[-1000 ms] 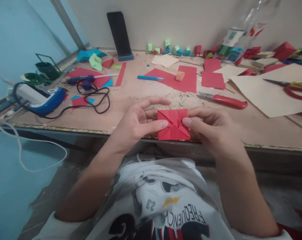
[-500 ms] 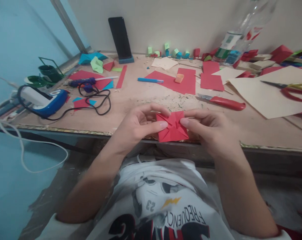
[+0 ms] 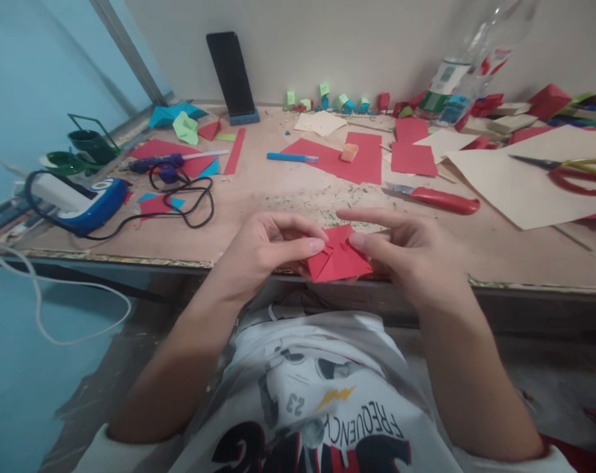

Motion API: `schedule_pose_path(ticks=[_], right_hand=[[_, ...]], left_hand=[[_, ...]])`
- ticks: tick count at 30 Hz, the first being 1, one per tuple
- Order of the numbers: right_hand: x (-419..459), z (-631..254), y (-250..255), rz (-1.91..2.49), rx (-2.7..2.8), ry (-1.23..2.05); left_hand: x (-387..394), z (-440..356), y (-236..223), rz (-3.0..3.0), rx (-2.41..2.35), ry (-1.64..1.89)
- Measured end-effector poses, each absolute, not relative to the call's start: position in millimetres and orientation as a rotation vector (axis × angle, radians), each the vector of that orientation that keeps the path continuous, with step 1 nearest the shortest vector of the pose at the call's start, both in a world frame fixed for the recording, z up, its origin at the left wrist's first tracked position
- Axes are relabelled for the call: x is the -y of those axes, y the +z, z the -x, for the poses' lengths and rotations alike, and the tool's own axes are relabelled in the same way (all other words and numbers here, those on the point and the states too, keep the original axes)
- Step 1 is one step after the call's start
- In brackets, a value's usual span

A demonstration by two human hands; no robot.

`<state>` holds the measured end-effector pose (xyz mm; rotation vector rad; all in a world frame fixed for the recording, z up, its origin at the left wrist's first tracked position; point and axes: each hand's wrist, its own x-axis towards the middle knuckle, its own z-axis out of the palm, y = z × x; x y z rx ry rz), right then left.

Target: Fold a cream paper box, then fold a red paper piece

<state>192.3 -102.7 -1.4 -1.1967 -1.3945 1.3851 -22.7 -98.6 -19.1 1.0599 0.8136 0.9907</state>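
Grasped by both hands at once, a folded red square [image 3: 340, 268] is held over the front edge of the table [image 3: 238, 197], near that edge's middle; whether it is also rested on the wood cannot be told. Its left side is pinched between thumb and curled index finger of the left hand [image 3: 273, 249]; its right side is pressed by the thumb of the right hand [image 3: 411, 253], whose index finger is lifted off and pointed leftward.

Compared with a second ago, the square has been turned askew to the edge, the left index has been brought down onto it and the right index raised. By this, it seems, the left flaps are being worked while the right side is merely steadied.

Around it, a large cream sheet [image 3: 504, 190] is spread toward the table's right end. Plastic bottles [image 3: 443, 85] are stood by the back edge, right of middle. Scissors [image 3: 556, 164] are laid on the cream sheet. Left of middle, a phone [image 3: 231, 72] is propped at the back edge. Beyond the right hand, a red-handled knife [image 3: 443, 199] is left with its blade bared, to be minded most. Farther back lies a blue pen [image 3: 292, 157]. Fine scraps [image 3: 305, 199] are strewn just beyond the fingers.
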Motion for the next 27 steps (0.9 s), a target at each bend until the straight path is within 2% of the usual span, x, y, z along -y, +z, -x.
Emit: schedule_pose_path(ticks=[11,21,27], right_hand=[[103,-193,-1,1.181,1.402,1.397],[105,-189,-6,1.192,1.346,1.300],[103,-192,-10,1.188,1.516,1.299]], left_hand=[[99,24,-19,-1.109,-0.831,0.991],[104,16,-18,-1.248,-0.997,1.143],[105,14,-20,-1.386,-1.034,1.106]])
